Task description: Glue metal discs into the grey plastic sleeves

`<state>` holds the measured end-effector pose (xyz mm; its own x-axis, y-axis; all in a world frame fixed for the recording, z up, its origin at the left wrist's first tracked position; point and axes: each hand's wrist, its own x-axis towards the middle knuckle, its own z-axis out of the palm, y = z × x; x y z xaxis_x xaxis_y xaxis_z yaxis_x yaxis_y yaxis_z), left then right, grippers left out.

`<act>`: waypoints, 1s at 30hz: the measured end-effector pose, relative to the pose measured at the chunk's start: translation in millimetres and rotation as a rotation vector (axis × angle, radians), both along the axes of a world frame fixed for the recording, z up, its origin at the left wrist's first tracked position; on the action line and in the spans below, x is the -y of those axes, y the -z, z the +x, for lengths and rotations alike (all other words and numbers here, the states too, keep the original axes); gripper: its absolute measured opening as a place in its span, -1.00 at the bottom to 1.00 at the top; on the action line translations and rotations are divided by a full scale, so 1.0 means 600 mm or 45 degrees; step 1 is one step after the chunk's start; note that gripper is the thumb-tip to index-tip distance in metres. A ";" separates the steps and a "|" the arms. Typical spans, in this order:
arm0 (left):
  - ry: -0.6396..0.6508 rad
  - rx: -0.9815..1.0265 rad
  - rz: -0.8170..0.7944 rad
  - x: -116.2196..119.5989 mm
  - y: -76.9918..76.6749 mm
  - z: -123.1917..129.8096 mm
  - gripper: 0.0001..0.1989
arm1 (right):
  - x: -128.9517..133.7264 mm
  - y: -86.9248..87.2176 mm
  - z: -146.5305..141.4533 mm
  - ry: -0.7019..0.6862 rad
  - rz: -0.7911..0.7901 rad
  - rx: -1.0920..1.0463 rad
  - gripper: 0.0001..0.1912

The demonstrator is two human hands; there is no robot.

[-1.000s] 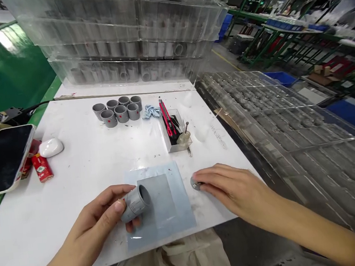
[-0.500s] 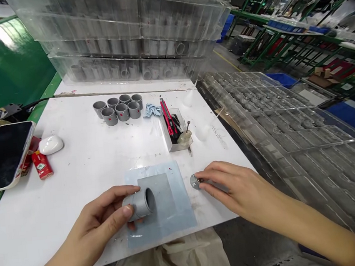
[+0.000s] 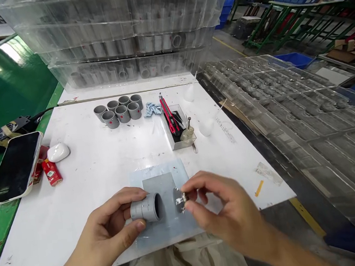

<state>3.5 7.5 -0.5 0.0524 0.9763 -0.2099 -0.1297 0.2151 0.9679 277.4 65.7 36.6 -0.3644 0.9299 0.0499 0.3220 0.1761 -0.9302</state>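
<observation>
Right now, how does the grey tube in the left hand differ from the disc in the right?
The grey plastic coupling in the left hand is a hollow tube, while the grey disc in the right hand is flat with a shiny metal centre. The coupling is larger. It lies sideways in fingers and thumb; the disc is pinched in fingertips. Both are grey, held over the blue sheet.

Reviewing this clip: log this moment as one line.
left hand: grey plastic pipe sleeve | right hand: small grey round part | over blue sheet
</observation>
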 end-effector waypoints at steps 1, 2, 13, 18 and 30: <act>-0.002 -0.010 0.021 0.001 0.001 0.001 -0.68 | 0.011 0.011 -0.010 0.021 -0.061 -0.092 -0.90; 0.005 -0.031 0.044 0.002 0.001 0.001 -0.65 | 0.021 0.022 -0.018 0.041 -0.105 -0.159 -0.90; 0.092 -0.165 0.103 0.002 0.000 -0.001 -0.61 | 0.030 0.036 -0.039 0.039 -0.036 -0.226 -0.85; 0.109 -0.155 0.077 0.004 -0.003 -0.001 -0.62 | 0.031 0.038 -0.042 0.035 -0.030 -0.214 -0.85; 0.121 -0.168 0.066 0.001 -0.005 0.001 -0.64 | 0.032 0.039 -0.041 0.029 -0.049 -0.216 -0.85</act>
